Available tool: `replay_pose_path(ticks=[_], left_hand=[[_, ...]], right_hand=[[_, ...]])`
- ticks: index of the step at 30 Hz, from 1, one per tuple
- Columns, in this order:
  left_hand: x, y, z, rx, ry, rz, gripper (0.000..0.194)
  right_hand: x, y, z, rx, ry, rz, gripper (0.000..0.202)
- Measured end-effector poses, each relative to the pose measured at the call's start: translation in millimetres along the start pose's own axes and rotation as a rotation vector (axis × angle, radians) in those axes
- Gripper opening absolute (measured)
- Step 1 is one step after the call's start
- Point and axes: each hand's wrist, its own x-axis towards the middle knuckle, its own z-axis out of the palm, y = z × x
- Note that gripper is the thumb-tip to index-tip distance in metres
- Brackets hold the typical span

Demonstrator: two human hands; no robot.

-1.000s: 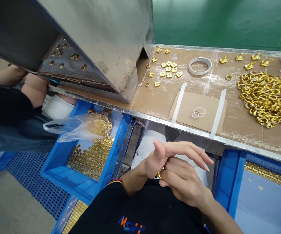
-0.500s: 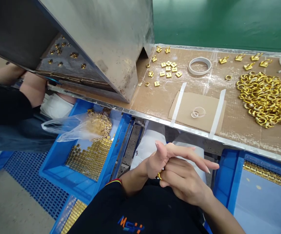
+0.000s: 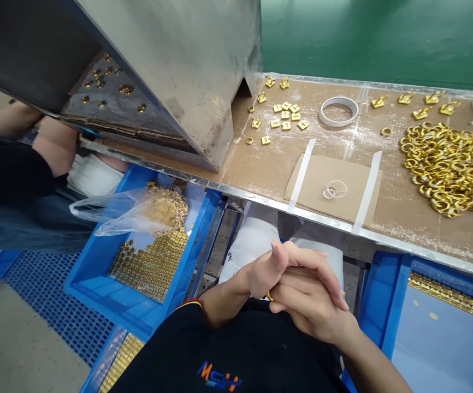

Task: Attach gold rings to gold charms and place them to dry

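Note:
In front of my dark shirt, my two hands are pressed together. My left hand [image 3: 270,268] has its thumb raised and its fingers lying across the back of my right hand. Closed fingers of my right hand [image 3: 316,299] grip a gold ring [image 3: 268,296], of which a small arc shows beside the left palm; the rest is hidden. On the bench ahead, a cardboard piece [image 3: 347,204] is held by two white tape strips [image 3: 302,177], with a clear plastic ring [image 3: 335,189] on it. A large pile of gold rings [image 3: 449,169] lies to the right.
A metal hood [image 3: 187,82] stands left on the bench. Small gold square pieces [image 3: 285,115] and a tape roll [image 3: 338,112] lie behind the cardboard. Blue crates [image 3: 97,297] with gold parts flank me. A plastic bag [image 3: 138,210] lies in the left one. A co-worker's arm [image 3: 56,144] is at left.
The fingers of my left hand, stretched out to the right before, have bent down over my right hand. The ring is less visible. Things on the bench have stayed put.

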Motion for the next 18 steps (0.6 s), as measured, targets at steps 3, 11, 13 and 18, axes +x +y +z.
replay_pose_path(ticks=[3, 11, 13, 18], left_hand=[[-2.5, -4.0, -1.5, 0.011, 0.009, -0.053, 0.113], [-1.5, -10.8, -4.2, -0.048, 0.029, -0.004, 0.109], [-1.2, -10.3, -4.6, -0.059, 0.030, 0.018, 0.107], [-2.2, -10.8, -4.8, -0.076, 0.053, 0.018, 0.104]], right_hand=[[-0.6, 1.8, 0.9, -0.013, -0.008, -0.032, 0.031], [4.3, 4.5, 4.5, -0.011, 0.010, -0.081, 0.030], [5.8, 4.9, 4.7, -0.012, 0.016, -0.080, 0.031], [7.1, 5.7, 5.4, 0.006, 0.031, -0.059, 0.030]])
